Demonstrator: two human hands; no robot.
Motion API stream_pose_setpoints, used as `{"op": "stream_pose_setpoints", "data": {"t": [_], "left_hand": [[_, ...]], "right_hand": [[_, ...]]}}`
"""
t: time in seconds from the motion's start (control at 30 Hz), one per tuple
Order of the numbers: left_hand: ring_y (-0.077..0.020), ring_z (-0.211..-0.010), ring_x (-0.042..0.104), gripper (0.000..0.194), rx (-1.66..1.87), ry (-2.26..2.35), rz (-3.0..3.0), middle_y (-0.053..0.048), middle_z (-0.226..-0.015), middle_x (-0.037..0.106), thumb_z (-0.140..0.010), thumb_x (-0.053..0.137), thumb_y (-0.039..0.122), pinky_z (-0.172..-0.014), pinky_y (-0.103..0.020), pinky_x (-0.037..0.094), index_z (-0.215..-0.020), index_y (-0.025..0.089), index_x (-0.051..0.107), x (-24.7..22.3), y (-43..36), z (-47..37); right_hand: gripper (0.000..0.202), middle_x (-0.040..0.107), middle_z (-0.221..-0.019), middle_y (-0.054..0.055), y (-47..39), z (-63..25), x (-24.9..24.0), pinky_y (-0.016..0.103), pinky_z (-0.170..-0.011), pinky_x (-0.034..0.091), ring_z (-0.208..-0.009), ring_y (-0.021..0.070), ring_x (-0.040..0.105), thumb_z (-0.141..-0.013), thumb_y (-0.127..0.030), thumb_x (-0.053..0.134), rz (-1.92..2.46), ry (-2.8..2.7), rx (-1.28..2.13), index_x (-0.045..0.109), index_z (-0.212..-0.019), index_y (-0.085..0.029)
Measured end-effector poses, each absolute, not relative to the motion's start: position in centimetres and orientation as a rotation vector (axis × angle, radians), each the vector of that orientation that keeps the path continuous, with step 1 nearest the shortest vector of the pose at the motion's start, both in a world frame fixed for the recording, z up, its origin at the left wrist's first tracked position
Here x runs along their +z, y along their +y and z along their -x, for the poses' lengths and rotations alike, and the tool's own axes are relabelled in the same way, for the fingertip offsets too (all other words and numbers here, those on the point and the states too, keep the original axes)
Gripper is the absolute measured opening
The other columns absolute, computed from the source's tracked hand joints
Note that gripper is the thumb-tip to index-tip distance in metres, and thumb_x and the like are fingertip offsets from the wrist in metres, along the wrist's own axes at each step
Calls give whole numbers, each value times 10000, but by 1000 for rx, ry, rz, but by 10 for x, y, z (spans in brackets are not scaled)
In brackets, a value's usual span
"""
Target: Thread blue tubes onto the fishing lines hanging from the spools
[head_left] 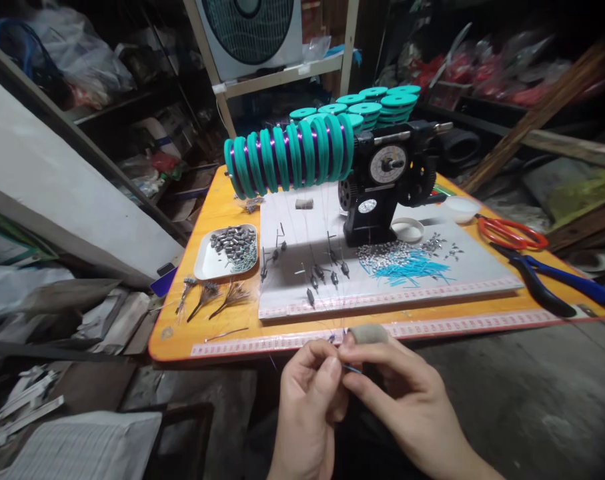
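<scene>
Orange tbl edge nr L hand, hold unclear, R hand pinching blue pc, floor rt

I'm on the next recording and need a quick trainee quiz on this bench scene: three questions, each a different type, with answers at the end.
1. True or false: the white tray holding dark weights stands to the left of the white board in the picture.
2. Which lies on the white board? A) the fan; B) the heap of thin blue pieces; C) the dark bundles beside the tray.
3. Fill in the blank: a slim bluish piece shows between the right hand's thumb and its ____.

Key: 1. True. 2. B. 3. Forefinger.
</scene>
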State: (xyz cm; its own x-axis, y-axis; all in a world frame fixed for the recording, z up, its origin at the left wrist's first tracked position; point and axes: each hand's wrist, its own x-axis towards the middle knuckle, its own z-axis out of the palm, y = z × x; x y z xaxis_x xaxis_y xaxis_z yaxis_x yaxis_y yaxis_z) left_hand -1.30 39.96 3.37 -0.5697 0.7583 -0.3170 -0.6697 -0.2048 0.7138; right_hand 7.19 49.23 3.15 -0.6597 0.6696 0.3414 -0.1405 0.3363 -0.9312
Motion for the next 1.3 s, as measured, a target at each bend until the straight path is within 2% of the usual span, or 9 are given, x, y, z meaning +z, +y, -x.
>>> {"op": "stream_pose_setpoints", "data": {"t": [0.13, 0.2, 0.3, 0.43, 0.5, 0.6, 0.77, 1.03, 1.3], "left_hand": [[-23, -440, 210, 294, 1872, 1125, -232, 59, -582, 450, -801, 738, 433, -429, -177, 171, -779, 162, 627, 31, 397, 14], [-59, -483, 353, 289, 1805, 1316, -422, 20, -624, 513, -872, 649, 454, -473, -194, 298, -850, 168, 689, 32, 394, 16], [-213, -898, 610, 332, 1681, 1605, -694, -100, -963, 676, -949, 519, 440, -821, -329, 484, -994, 198, 740, 30, 389, 16], [-304, -1228, 534, 336, 1627, 1741, -724, -129, -1282, 627, -929, 545, 445, -1058, -436, 403, -1120, 232, 721, 21, 382, 13], [-284, -1165, 577, 347, 1658, 1732, -685, -131, -1239, 643, -907, 585, 450, -1010, -394, 448, -1148, 227, 697, 19, 382, 12], [-184, -845, 622, 274, 1718, 1636, -614, -80, -949, 672, -899, 608, 442, -761, -260, 503, -1032, 210, 665, 20, 387, 10], [-73, -558, 425, 263, 1865, 1588, -466, -7, -776, 597, -850, 679, 445, -543, -178, 386, -784, 199, 614, 27, 397, 5], [-39, -479, 304, 45, 2014, 1685, -457, 0, -791, 621, -793, 701, 239, -445, -186, 259, -762, 211, 686, 34, 407, -1], [-30, -467, 352, 71, 1991, 1842, -541, 12, -689, 563, -724, 681, 133, -406, -178, 212, -677, 187, 680, 42, 410, -2]], "right_hand": [[35, 731, -871, 43, 499, -70, 33, 299, -735, 601, -824, 203, 708, -796, -246, 764, 469, -1769, 1506, 772, -802, -280], [22, 718, -871, 45, 504, -73, 36, 323, -782, 597, -905, 222, 704, -812, -284, 750, 474, -1765, 1630, 746, -796, -268], [49, 707, -938, 41, 510, -76, 44, 376, -922, 553, -1058, 238, 664, -846, -290, 710, 425, -1920, 1722, 714, -802, -270], [49, 708, -1028, 33, 507, -75, 51, 358, -916, 536, -1060, 232, 647, -847, -253, 705, 362, -2115, 1552, 715, -807, -280], [72, 716, -885, 21, 503, -74, 51, 327, -829, 553, -941, 218, 667, -847, -223, 698, 388, -2091, 1450, 709, -808, -282], [81, 716, -818, 11, 499, -73, 47, 291, -762, 563, -815, 192, 677, -856, -220, 682, 483, -1965, 1458, 691, -792, -269], [88, 718, -845, 27, 497, -75, 37, 267, -796, 580, -880, 195, 693, -843, -303, 709, 610, -1670, 1807, 695, -775, -250], [109, 693, -1006, 30, 488, -71, 35, 280, -784, 567, -774, 136, 663, -860, -333, 703, 655, -1071, 2335, 675, -820, -235], [137, 667, -958, 14, 486, -71, 38, 238, -821, 555, -822, 118, 672, -957, -302, 572, 484, -982, 2508, 682, -902, -241]]}}
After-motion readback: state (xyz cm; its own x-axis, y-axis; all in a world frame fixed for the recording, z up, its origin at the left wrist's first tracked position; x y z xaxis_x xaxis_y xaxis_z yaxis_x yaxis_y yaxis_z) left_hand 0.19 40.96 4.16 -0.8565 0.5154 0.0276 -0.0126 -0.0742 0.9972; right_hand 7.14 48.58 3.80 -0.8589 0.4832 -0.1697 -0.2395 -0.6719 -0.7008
